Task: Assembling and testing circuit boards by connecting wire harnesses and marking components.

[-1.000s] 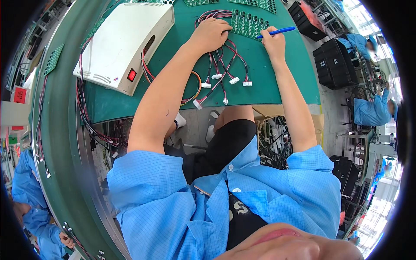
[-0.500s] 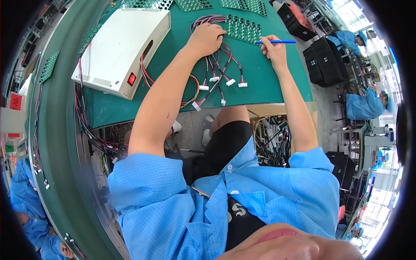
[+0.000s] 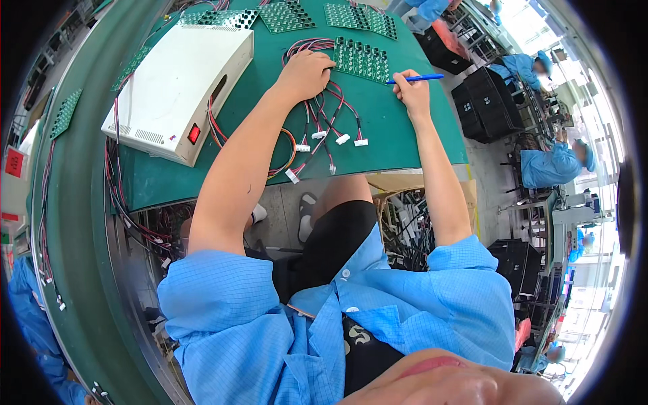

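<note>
My left hand is curled over a bundle of red, black and white wires, the wire harness, at the left edge of a green circuit board panel. Its fingertips are partly hidden. Below that hand the wires fan out toward me, ending in several white connectors on the green table. My right hand pinches a blue pen, whose left end is by the panel's lower right corner.
To the left stands a white metal box with a red switch. More circuit board panels lie along the far edge. Under the table is a carton full of cables. A green conveyor belt runs at far left; people in blue work at right.
The whole view has shifted, so table and hands appear slightly further left and lower. Both hands keep nearly the same places by the panel, and the pen stays in my right hand.
</note>
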`<state>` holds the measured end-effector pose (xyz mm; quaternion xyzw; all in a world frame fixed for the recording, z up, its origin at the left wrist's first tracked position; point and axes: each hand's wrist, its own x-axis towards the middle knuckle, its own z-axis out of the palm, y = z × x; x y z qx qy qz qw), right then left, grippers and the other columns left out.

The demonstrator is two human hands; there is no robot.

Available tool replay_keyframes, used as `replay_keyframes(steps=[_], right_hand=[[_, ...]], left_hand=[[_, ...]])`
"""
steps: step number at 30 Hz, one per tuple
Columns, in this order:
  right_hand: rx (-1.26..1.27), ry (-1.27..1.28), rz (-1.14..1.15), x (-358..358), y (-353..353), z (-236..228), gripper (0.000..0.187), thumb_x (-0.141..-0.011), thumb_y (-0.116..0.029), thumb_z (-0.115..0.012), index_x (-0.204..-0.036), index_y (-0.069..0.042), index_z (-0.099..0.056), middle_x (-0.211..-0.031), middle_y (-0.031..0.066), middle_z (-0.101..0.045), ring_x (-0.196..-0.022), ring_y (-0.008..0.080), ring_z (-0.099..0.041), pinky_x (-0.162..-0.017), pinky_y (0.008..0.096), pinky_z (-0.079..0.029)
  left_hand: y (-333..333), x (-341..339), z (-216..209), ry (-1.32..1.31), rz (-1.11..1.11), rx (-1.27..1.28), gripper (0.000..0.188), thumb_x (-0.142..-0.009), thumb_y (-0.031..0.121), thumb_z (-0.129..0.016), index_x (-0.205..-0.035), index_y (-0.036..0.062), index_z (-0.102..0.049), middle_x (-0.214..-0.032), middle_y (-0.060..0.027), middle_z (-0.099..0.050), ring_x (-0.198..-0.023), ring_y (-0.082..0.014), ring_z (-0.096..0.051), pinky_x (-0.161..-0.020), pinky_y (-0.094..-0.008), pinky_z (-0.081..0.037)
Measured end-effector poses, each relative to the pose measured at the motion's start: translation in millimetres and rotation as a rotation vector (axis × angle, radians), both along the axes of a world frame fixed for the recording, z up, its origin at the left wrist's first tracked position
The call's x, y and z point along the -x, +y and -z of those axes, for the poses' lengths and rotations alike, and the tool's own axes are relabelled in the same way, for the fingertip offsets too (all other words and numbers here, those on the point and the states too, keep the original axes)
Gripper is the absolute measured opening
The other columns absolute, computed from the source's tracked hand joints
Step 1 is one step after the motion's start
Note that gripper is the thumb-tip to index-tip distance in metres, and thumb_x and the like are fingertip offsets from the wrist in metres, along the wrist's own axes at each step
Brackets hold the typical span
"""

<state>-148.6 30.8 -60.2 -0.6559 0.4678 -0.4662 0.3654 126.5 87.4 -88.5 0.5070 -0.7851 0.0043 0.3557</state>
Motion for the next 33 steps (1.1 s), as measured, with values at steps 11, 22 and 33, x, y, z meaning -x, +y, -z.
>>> replay_keyframes(steps=[11, 22, 33], right_hand=[[0.093, -0.23, 0.157, 9.2, -13.9, 6.8, 0.016, -0.087, -0.02, -0.064, -0.079, -0.008, -0.059, -0.06, 0.0001, -0.055, -0.048, 0.0065, -0.048, -0.042, 0.021, -0.034], [0.196, -0.735, 0.457, 35.6, -30.2, 5.8, 0.018, -0.087, -0.015, -0.06, -0.074, -0.004, -0.053, -0.061, 0.002, -0.053, -0.048, 0.0082, -0.046, -0.043, 0.0226, -0.034], [0.112, -0.685, 0.221, 31.1, -30.8, 9.5, 0.022, -0.087, -0.017, -0.064, -0.073, -0.004, -0.054, -0.062, 0.001, -0.054, -0.05, 0.0073, -0.048, -0.044, 0.0224, -0.034]], left_hand=[[-73.6, 20.7, -41.3, -0.182, -0.26, -0.349, 0.065, -0.074, 0.062, -0.066, -0.094, 0.0, -0.071, -0.091, -0.0232, -0.067, -0.093, -0.0382, -0.063, -0.087, -0.0419, -0.05], [-96.4, 43.0, -134.7, -0.056, -0.086, -0.376, 0.061, -0.051, 0.045, -0.088, -0.088, -0.0012, -0.071, -0.096, -0.0185, -0.069, -0.09, -0.0337, -0.066, -0.08, -0.0422, -0.053], [185.5, -105.3, -396.8, 1.093, 0.233, 0.207, 0.025, -0.082, 0.026, -0.075, -0.091, 0.0069, -0.062, -0.072, -0.0029, -0.058, -0.051, -0.0145, -0.047, -0.047, -0.03, -0.037]])
